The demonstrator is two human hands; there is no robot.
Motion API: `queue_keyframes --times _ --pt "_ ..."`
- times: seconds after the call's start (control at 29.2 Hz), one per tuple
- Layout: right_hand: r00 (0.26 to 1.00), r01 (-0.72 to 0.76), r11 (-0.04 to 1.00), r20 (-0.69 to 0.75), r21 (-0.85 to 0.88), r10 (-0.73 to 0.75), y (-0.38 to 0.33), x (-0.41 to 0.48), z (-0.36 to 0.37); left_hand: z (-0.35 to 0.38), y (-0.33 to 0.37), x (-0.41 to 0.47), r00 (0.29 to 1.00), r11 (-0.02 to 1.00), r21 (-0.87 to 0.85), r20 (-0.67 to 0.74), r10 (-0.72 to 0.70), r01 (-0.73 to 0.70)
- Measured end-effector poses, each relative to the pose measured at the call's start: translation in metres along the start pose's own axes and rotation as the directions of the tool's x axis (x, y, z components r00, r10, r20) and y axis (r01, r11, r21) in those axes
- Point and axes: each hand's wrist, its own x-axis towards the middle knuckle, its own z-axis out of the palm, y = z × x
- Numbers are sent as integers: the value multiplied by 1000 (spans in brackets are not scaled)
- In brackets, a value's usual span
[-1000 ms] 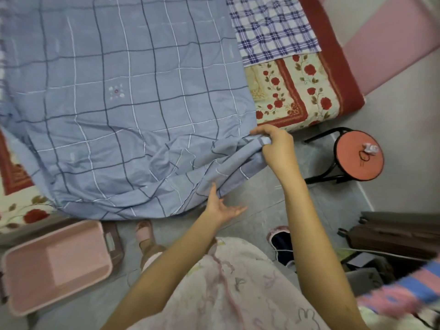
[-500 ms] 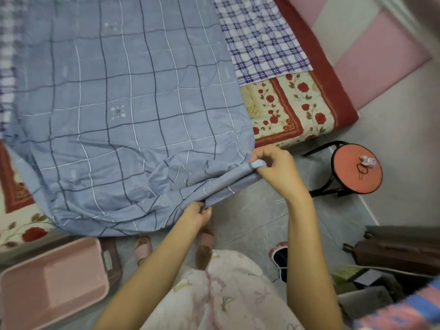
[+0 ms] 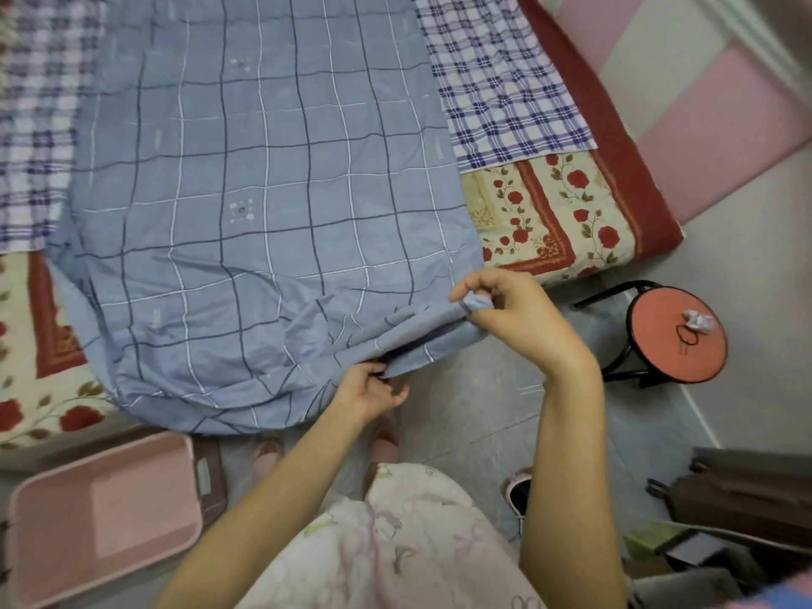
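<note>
Where the blue checked sheet (image 3: 263,213) lies, head view: it is spread across the bed, over a floral bed cover (image 3: 549,213). Its near edge hangs off the side toward the floor, creased and bunched between the two hands.
Right hand (image 3: 514,314): raised at the bed's edge, with thumb and fingers pinching the sheet corner (image 3: 476,303), which pokes out as a small wad.
Left hand (image 3: 369,391): lower down at the hem, with fingers curled round the fabric's edge from below.
Grip: both hands are closed on cloth and neither is spread.
Handling: the sheet looks light, soft and limp. It will likely sag and fold wherever it is unsupported, and thin fabric may slip through a loose pinch.
Where to hold: the corners and the hem look best, since the doubled seam gives the fingers something to bite. Hands set well apart should keep the edge taut.
Around: a plaid cloth (image 3: 496,81) lies under the sheet's far side. A round stool (image 3: 676,340) stands near the bed's corner, and a pink basket (image 3: 105,516) sits on the floor at the left.
</note>
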Motion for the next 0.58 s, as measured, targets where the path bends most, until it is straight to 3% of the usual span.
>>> queue_keyframes --times 0.1,0.17,0.45,0.58 --pt "974 123 985 -206 118 -97 -2 -3 4 0 0 -5 994 982 -165 43 100 -92" --pt "956 176 965 -268 193 -121 -4 -5 6 -1 6 -9 981 949 -276 76 176 -149" --pt "946 189 940 -309 285 -97 -10 -6 7 5 17 -20 967 951 -252 135 218 -180" --pt "922 206 938 -377 279 -91 -12 -6 7 6 19 -22 978 931 -311 28 209 -190"
